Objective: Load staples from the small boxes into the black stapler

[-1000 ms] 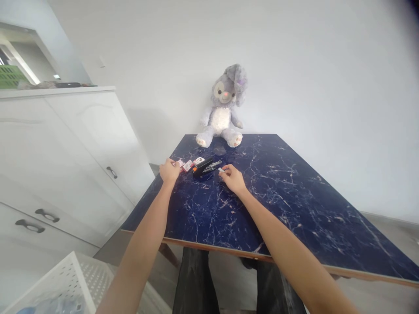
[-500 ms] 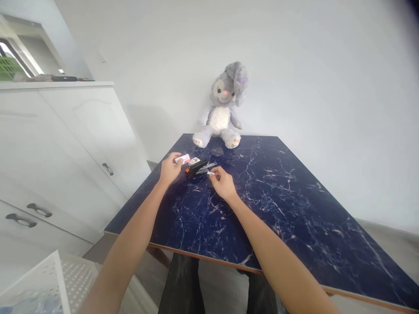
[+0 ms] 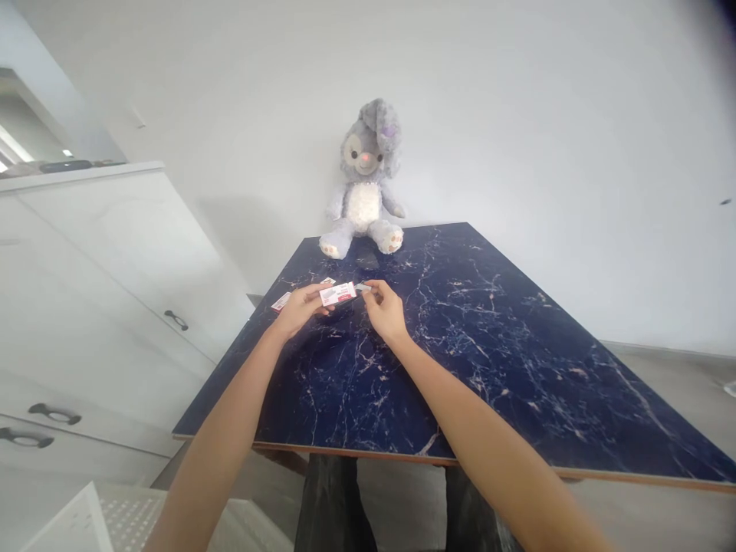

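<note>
My left hand (image 3: pixel 300 308) grips a small white-and-red box (image 3: pixel 338 294), held above the table with its printed face towards me. At the box's right end, my right hand (image 3: pixel 384 308) pinches a small pale flat piece (image 3: pixel 362 287). Whether the piece is partly inside the box I cannot tell. A flat white-and-red printed item (image 3: pixel 280 301) lies on the table left of my left hand. Behind the fingers shows part of another white printed item (image 3: pixel 327 281). Something dark under the box is mostly hidden.
A grey plush rabbit (image 3: pixel 364 203) sits at the back of the dark blue marbled table (image 3: pixel 460 368), against the wall. A white cabinet (image 3: pixel 109 291) stands at the left. A white perforated basket (image 3: pixel 123 514) is on the floor at lower left.
My left hand now holds the white-and-red box up in front of the other items. My right hand has brought the pale piece to the box's end. The view has shifted slightly.
</note>
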### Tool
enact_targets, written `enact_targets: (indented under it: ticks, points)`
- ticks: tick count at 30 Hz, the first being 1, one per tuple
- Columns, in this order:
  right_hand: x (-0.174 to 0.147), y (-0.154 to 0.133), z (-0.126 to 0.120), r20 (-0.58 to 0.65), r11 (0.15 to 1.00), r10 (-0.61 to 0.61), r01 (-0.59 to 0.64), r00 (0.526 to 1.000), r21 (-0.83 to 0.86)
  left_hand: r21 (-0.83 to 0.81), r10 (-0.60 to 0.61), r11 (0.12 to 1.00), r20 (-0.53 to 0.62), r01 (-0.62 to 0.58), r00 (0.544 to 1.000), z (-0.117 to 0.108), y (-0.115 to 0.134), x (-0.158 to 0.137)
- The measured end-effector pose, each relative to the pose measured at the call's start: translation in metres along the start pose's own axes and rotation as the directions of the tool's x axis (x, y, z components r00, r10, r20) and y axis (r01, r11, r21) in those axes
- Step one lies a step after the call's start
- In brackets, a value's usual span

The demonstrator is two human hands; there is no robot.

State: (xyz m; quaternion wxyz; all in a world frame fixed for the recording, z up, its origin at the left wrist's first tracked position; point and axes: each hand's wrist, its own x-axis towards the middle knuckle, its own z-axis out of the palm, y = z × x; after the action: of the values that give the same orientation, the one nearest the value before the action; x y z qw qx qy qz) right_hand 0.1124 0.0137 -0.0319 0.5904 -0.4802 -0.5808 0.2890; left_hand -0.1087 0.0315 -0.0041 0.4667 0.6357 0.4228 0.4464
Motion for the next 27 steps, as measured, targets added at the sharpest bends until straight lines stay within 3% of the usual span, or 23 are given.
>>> enact_targets:
  ticks: [8,17,23,27]
  points:
    - [0.003,-0.001,-0.004,-0.027,0.998,-0.065,0.065,0.998,-0.011,0.14,0.085,0.987,-0.026,-0.081,0.996,0.003,-0.002,0.001]
    - [0.007,0.005,-0.006,-0.033,0.998,-0.028,0.029,0.999,0.048,-0.008,0.019,1.0,0.034,-0.018,0.999,0.007,-0.006,-0.001]
    - [0.009,0.009,0.001,-0.005,0.967,0.096,-0.092,0.995,0.239,-0.108,0.006,0.994,0.016,-0.004,1.0,0.011,-0.005,-0.001]
    - [0.007,0.002,-0.003,-0.041,0.998,0.016,-0.014,0.999,0.063,-0.126,0.009,0.992,0.03,-0.006,1.0,0.012,-0.005,-0.002]
